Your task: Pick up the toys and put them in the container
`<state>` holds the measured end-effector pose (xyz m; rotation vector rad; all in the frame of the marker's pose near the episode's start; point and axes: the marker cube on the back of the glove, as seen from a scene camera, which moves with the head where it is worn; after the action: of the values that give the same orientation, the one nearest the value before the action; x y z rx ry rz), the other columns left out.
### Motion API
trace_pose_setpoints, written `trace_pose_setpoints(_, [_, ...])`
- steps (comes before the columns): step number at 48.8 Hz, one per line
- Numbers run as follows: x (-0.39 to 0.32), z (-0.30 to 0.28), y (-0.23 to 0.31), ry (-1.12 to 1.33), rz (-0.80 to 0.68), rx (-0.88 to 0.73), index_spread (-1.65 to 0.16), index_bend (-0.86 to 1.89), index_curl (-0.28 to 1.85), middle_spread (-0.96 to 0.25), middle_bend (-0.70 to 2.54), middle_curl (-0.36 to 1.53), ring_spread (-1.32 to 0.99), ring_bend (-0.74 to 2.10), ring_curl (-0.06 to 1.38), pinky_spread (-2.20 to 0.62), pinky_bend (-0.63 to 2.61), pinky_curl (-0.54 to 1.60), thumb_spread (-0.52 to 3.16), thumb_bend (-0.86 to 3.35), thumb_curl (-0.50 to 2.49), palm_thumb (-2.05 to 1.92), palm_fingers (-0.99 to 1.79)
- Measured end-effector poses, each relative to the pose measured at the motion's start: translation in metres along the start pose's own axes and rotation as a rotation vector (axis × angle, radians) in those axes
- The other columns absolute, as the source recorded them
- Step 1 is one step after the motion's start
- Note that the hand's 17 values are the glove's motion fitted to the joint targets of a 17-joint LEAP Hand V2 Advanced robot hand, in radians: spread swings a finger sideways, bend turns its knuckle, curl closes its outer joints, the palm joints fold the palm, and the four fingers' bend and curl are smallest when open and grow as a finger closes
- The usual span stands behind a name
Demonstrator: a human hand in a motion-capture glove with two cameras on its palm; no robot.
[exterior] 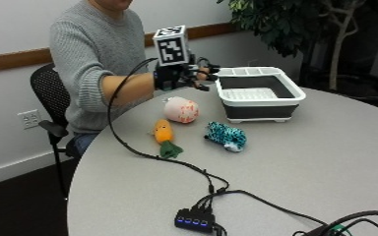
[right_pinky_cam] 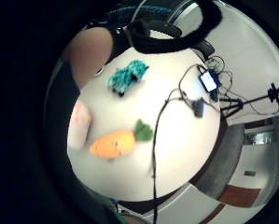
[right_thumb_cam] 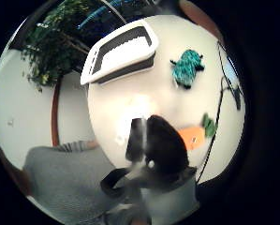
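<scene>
Outside view: gloved right hand (exterior: 184, 76) hovers empty, fingers relaxed, next to the container (exterior: 260, 93). Pink toy (exterior: 180, 109) sits just below it, nearest; carrot (exterior: 164, 136) and teal toy (exterior: 226, 135) lie farther out.

So out past the gloved right hand (right_thumb_cam: 160, 145) there's a white container (right_thumb_cam: 121, 51) sitting on the surface (right_thumb_cam: 125, 101), a teal plush (right_thumb_cam: 186, 68) beside it, and an orange carrot toy (right_thumb_cam: 193, 136) closest to the fingers.
</scene>
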<state>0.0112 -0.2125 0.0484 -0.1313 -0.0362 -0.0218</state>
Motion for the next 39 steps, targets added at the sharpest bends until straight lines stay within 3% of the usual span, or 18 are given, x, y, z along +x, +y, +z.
trace_pose_setpoints(6, [0.007,0.008,-0.067,0.046,0.035,-0.002,-0.35,0.16,0.29,-0.18,0.12,0.19,-0.19,0.29,0.19,0.03,0.85,0.34,1.43,-0.01,0.25,-0.02,-0.04])
trace_pose_setpoints(15, [0.027,0.058,-0.113,0.170,0.133,-0.092,-0.35,0.18,0.30,-0.17,0.11,0.18,-0.18,0.31,0.21,0.03,0.91,0.35,1.40,-0.02,0.26,-0.02,-0.08])
trace_pose_setpoints(27, [0.051,0.190,-0.104,0.126,0.172,-0.400,-0.33,0.09,0.28,-0.14,0.08,0.15,-0.13,0.27,0.23,0.03,1.05,0.39,1.34,-0.02,0.27,-0.01,-0.25])
trace_pose_setpoints(34, [0.056,0.196,-0.099,0.155,0.149,-0.398,-0.37,0.33,0.35,-0.12,0.11,0.15,-0.07,0.16,0.21,0.01,0.99,0.37,1.29,-0.01,0.29,0.00,-0.08])
trace_pose_setpoints(39, [0.053,0.195,-0.099,0.181,0.142,-0.294,-0.38,0.49,0.40,-0.13,0.15,0.15,-0.07,0.23,0.22,0.00,0.89,0.34,1.29,-0.01,0.30,0.03,0.07])
